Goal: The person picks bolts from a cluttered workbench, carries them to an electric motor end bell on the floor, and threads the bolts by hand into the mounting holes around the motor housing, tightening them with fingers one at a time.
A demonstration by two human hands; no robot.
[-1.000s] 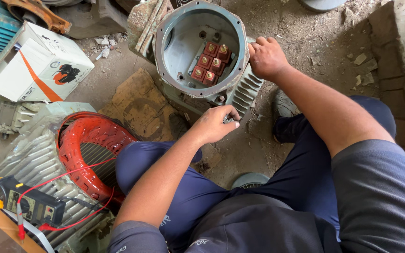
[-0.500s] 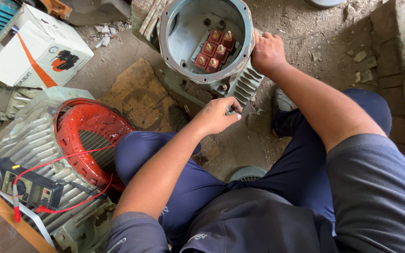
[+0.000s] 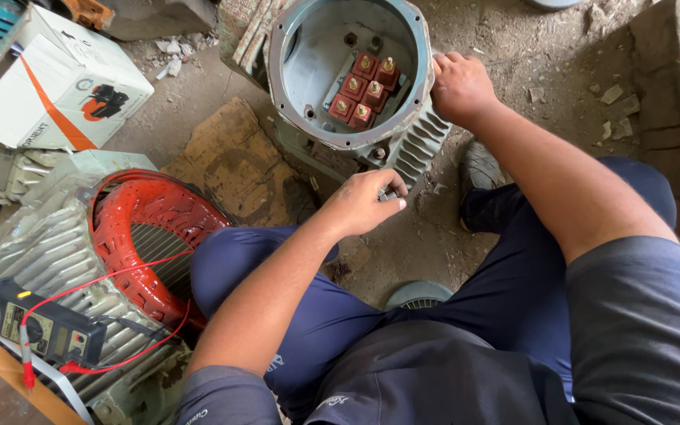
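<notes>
Motor housing [image 3: 403, 149] lies on the floor [image 3: 513, 47], far centre, open face up. Right hand [image 3: 460, 85] grips its right rim, fingers curled. Left hand [image 3: 364, 202] pinches something small, possibly a bolt, at the near edge. Best braced firmly, turned squarely.

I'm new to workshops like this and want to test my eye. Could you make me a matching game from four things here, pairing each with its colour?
Things:
1. terminal block
2. cardboard box
3. motor housing
4. clamp meter

Colours:
A. white with an orange stripe
B. dark body with a yellow jaw
C. red with brass studs
D. pale grey-green

Pairs: 1-C, 2-A, 3-D, 4-B
</notes>
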